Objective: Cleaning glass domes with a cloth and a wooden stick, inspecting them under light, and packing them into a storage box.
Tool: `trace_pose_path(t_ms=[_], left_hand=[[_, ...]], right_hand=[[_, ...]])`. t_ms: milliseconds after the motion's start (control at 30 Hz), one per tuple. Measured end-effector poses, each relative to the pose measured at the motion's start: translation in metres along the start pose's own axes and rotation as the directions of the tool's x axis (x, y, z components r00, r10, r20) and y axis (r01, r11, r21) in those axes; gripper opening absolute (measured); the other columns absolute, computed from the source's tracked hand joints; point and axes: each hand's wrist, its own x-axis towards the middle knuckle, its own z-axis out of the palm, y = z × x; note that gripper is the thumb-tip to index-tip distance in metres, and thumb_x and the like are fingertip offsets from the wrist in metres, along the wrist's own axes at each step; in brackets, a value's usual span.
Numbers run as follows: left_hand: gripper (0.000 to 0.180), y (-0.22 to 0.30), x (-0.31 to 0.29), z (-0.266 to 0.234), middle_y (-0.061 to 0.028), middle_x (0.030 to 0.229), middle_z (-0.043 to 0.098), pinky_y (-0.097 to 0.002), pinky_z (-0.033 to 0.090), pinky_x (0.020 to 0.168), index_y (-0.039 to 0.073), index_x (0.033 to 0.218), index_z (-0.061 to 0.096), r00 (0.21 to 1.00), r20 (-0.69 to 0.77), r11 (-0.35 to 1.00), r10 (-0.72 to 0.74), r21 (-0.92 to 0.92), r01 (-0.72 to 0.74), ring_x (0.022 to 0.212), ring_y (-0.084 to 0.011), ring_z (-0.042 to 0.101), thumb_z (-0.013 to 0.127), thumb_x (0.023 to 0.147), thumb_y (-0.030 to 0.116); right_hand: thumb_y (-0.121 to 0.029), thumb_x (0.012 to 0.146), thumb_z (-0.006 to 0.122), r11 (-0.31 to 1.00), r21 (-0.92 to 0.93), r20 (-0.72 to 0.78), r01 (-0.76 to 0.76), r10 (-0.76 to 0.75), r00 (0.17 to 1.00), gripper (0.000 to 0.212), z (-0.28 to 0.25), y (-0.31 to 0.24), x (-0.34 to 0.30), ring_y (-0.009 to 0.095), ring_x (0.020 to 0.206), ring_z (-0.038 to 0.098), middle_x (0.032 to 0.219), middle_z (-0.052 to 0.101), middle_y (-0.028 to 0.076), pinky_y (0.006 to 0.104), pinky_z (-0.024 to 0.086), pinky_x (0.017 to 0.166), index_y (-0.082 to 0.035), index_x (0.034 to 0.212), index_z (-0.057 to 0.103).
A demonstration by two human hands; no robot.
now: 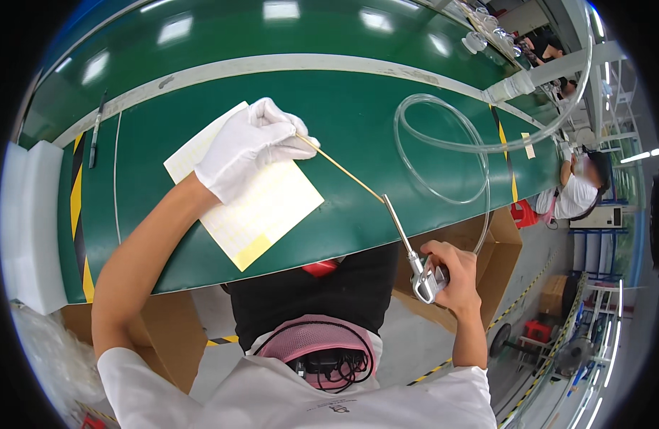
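My left hand [254, 146], in a white glove, is closed with its fingertips pinching a thin tan stick [341, 167]. The stick slants down to the right, and its far end meets or lies very close to the nozzle tip of an air blow gun [401, 230]. My bare right hand [454, 277] is wrapped round the gun's handle, just past the table's near edge. From the gun a clear hose [479, 148] loops over the table. Partly covered by my left hand and wrist, a pale yellow sheet [266, 214] of what look like labels lies on the green table [358, 229].
A dark pen-like tool [95, 139] lies at the left. White foam [43, 225] stands at the table's left end. Cardboard boxes [173, 339] [502, 250] sit below the near edge on both sides. Another person [576, 194] works at the far right.
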Motion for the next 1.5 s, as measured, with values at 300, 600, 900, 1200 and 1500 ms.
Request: trace_pose_path(t_ms=[300,600,900,1200,1500], left_hand=[[0.02,0.0,0.002,-0.003,-0.0126,0.099,0.063,-0.0391,0.062,0.091,0.007,0.089,0.048,1.0,-0.015,1.0,0.012,-0.003,-0.012,0.103,-0.0298,0.07,0.065,0.099,0.009],[0.023,0.001,0.001,-0.002,-0.0152,0.1,0.063,-0.0394,0.063,0.092,0.003,0.082,0.049,1.0,0.0,1.0,0.011,-0.002,-0.011,0.101,-0.032,0.072,0.063,0.1,0.008],[0.019,0.012,-0.004,-0.005,-0.0155,0.098,0.07,-0.0355,0.061,0.087,0.006,0.083,0.055,0.958,0.158,0.96,-0.238,0.19,0.207,0.091,-0.0246,0.074,0.072,0.093,0.009],[0.017,-0.001,-0.031,0.044,-0.0214,0.096,0.073,-0.0383,0.058,0.081,0.002,0.081,0.065,0.91,0.256,0.927,-0.325,0.275,0.254,0.091,-0.0278,0.072,0.081,0.083,0.008],[0.041,0.005,-0.036,0.063,-0.0211,0.108,0.074,-0.0387,0.061,0.085,-0.003,0.11,0.072,0.829,0.349,0.837,-0.436,0.496,0.231,0.096,-0.0271,0.073,0.086,0.072,-0.008]], right_hand=[[0.003,0.068,0.068,1.0,0.0,0.02,0.015,-0.015,1.0,0.036,-0.005,-0.007,-0.004,0.02,0.055,0.059,0.069,0.058,0.006,0.0292,0.046,0.054,-0.003,0.103,0.065],[0.005,0.07,0.067,1.0,-0.021,0.011,0.006,-0.006,1.0,0.034,-0.003,-0.007,0.001,0.021,0.056,0.061,0.069,0.059,0.007,0.0294,0.047,0.055,-0.003,0.103,0.065],[-0.003,0.066,0.074,0.998,0.022,0.074,0.057,-0.058,0.996,0.037,0.007,-0.015,0.0,0.02,0.052,0.058,0.064,0.058,0.002,0.0339,0.044,0.047,-0.012,0.101,0.068],[-0.011,0.065,0.075,0.955,-0.143,-0.132,0.26,-0.279,0.951,0.041,0.055,-0.019,-0.001,0.016,0.053,0.052,0.064,0.052,-0.002,0.0298,0.042,0.047,-0.008,0.106,0.067],[-0.012,0.071,0.075,0.926,-0.231,-0.394,0.298,-0.369,0.842,0.031,0.09,-0.009,-0.018,0.018,0.058,0.054,0.071,0.056,0.002,0.0289,0.043,0.05,-0.003,0.1,0.071]])
